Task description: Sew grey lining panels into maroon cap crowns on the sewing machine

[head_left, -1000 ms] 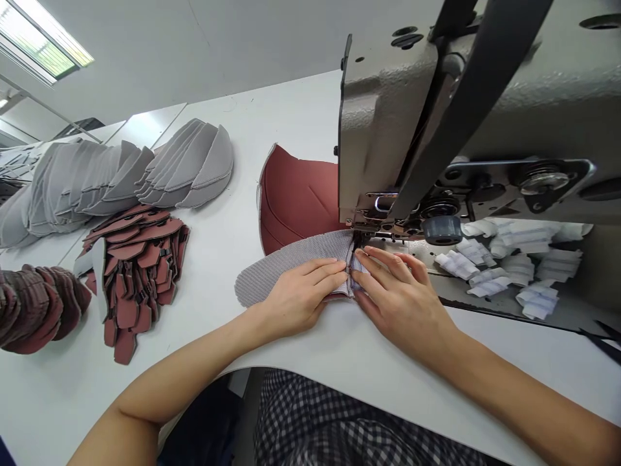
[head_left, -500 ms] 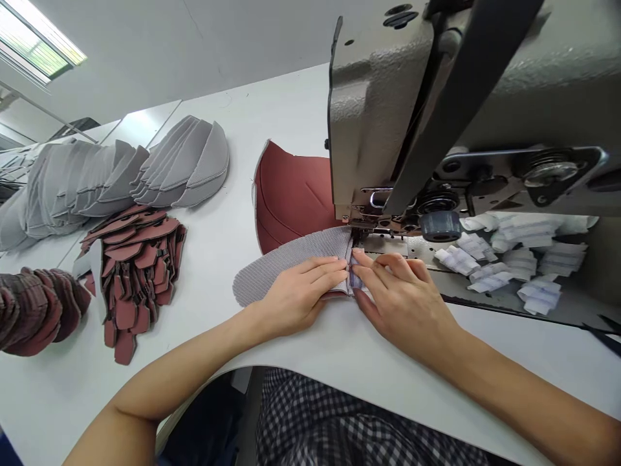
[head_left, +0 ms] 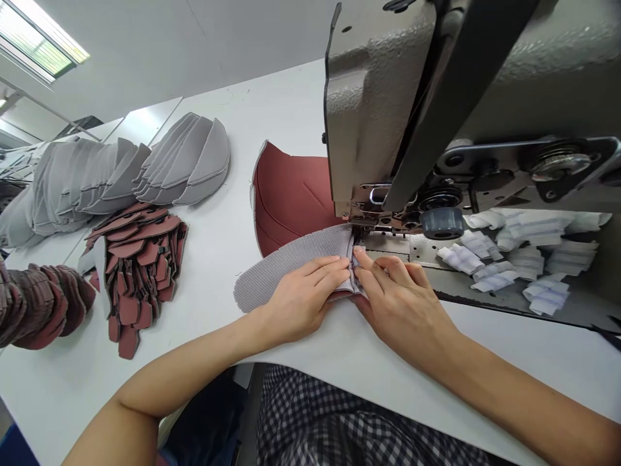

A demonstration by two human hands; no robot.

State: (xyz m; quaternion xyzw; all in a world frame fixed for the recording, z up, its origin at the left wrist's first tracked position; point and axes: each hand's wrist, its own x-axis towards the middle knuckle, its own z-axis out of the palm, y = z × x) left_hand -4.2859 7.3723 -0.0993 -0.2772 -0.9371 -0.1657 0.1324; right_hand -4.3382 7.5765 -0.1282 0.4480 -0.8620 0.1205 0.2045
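Note:
Beneath the sewing machine's head (head_left: 383, 123) lies a grey mesh fabric piece (head_left: 286, 268), partly over a curved maroon panel (head_left: 291, 194). My left hand (head_left: 305, 294) rests on the mesh with its fingers together, holding it by the near edge; the thumb is mostly hidden. Touching its fingertips, my right hand (head_left: 392, 288) pinches a pale striped fabric strip (head_left: 358, 254) along the seam at the mesh's right end. The needle area is just beyond my fingertips, and its details are hidden.
Several white striped strips (head_left: 526, 262) lie on the machine bed at right, with dark scissors (head_left: 609, 333) near the edge. Stacks of grey panels (head_left: 194, 162) and maroon pieces (head_left: 140, 259) stand on the white table (head_left: 208, 278) at left. More maroon panels (head_left: 53, 304) lie farther left.
My right fingertips have closed in slightly over the striped strip, so less of it shows. Both hands and the fabric stay almost in place; the view has shifted a little.

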